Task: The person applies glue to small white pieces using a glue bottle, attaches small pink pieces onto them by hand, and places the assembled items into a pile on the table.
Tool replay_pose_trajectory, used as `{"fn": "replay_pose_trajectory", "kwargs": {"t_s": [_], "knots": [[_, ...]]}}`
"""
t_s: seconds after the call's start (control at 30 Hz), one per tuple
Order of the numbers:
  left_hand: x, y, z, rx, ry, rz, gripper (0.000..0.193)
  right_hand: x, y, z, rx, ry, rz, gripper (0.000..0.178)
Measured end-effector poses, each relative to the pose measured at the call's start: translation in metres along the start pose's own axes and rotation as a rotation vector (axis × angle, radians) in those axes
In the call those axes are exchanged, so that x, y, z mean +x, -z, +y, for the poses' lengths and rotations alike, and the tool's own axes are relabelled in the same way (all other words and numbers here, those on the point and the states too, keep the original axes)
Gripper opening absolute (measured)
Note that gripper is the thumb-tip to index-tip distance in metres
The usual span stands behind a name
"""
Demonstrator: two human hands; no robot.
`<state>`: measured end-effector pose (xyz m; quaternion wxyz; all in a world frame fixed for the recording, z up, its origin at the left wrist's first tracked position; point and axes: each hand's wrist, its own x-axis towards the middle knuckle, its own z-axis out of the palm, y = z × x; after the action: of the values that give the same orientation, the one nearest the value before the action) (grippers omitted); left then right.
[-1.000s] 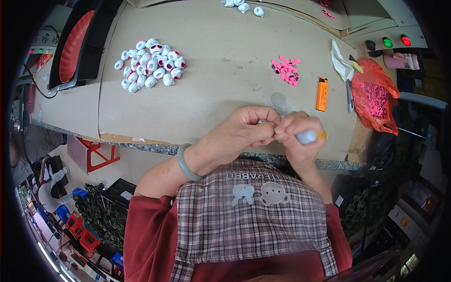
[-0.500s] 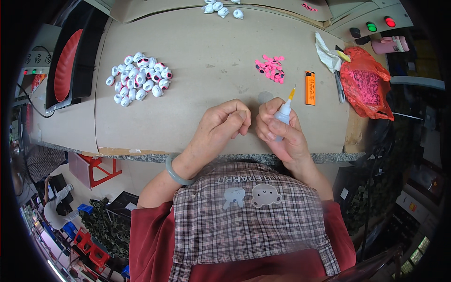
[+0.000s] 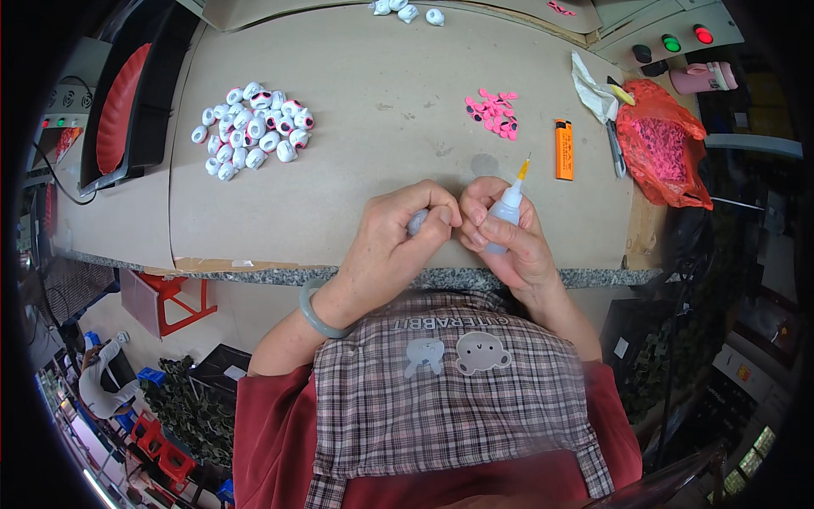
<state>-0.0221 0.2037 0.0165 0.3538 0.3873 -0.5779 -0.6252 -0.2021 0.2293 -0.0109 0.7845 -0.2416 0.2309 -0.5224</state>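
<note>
Between the thumb and curled fingers of my left hand (image 3: 405,227) is a small white figure head (image 3: 416,222), mostly covered by the fingers. My right hand (image 3: 513,233) grips a translucent squeeze bottle (image 3: 504,219) with a yellow needle tip pointing up and away. The fingertips of both hands meet, or nearly meet; whether they pinch a small part there is hidden. Several white figure heads (image 3: 256,127) with pink and black details lie heaped at the left of the table. Small pink pieces (image 3: 493,114), some with black, are piled beyond my right hand.
An orange lighter (image 3: 564,151) lies right of the pink pieces. Farther right are a red plastic bag (image 3: 691,182) of pink bits, a white tissue (image 3: 591,89) and a pink bottle (image 3: 704,79). A black tray (image 3: 153,127) borders the left. More white heads (image 3: 408,13) sit at the back.
My left hand has turned a little, so the white head in it now shows. My hands have come closer together, fingertips meeting. The squeeze bottle stays in my right hand.
</note>
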Motion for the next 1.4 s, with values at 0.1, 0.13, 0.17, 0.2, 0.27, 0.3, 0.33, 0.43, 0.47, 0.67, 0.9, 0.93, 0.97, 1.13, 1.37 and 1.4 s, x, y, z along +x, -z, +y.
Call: {"fn": "replay_pose_trajectory", "kwargs": {"t_s": [0.1,0.13,0.17,0.2,0.27,0.3,0.33,0.43,0.47,0.67,0.9,0.93,0.97,1.13,1.37,1.4], "knots": [[-0.002,-0.001,0.008,0.096,-0.105,0.012,0.009,-0.002,0.001,0.006,-0.001,0.013,0.0,0.034],[-0.002,-0.001,0.011,0.136,-0.125,-0.002,0.006,-0.002,0.001,0.007,0.015,0.015,0.005,0.034],[-0.002,-0.001,0.009,0.134,-0.124,-0.003,0.006,-0.002,0.001,0.008,0.015,0.014,0.007,0.034],[-0.003,-0.002,0.008,0.148,-0.119,0.004,0.003,-0.003,0.001,0.009,-0.012,0.014,0.019,0.035],[-0.004,-0.002,0.006,0.16,-0.112,0.011,0.003,-0.003,0.0,0.01,-0.038,0.013,0.031,0.035],[-0.005,-0.002,0.004,0.153,-0.114,0.015,0.004,-0.003,0.0,0.011,-0.052,0.015,0.029,0.036],[-0.005,-0.002,0.003,0.145,-0.116,0.018,0.005,-0.003,0.0,0.011,-0.066,0.017,0.027,0.036],[-0.006,-0.001,0.001,0.159,-0.1,0.006,0.004,-0.002,0.002,0.012,-0.055,0.006,0.021,0.037],[-0.005,-0.001,0.0,0.159,-0.1,0.007,0.004,-0.002,0.002,0.012,-0.056,0.005,0.021,0.037],[-0.004,-0.001,-0.002,0.134,-0.143,0.029,0.005,0.0,0.0,0.015,0.057,-0.018,0.043,0.038],[-0.004,0.011,-0.013,-0.544,0.053,-0.119,0.036,0.0,-0.002,0.0,0.014,0.056,0.034,0.048],[-0.003,0.013,-0.014,-0.621,0.08,-0.152,0.04,0.0,-0.002,-0.003,-0.053,0.085,0.048,0.051],[-0.003,0.014,-0.016,-0.614,0.079,-0.15,0.04,0.0,0.001,-0.005,-0.073,0.075,0.036,0.048],[-0.003,0.009,-0.02,-0.583,0.063,-0.063,0.031,-0.004,0.007,-0.013,-0.161,0.092,-0.007,0.038],[-0.001,0.013,-0.01,-0.582,0.115,-0.073,0.021,-0.007,0.004,-0.021,-0.326,0.145,0.046,0.034],[-0.002,0.012,-0.008,-0.55,0.116,-0.053,0.021,-0.007,0.005,-0.021,-0.325,0.149,0.047,0.034]]}}
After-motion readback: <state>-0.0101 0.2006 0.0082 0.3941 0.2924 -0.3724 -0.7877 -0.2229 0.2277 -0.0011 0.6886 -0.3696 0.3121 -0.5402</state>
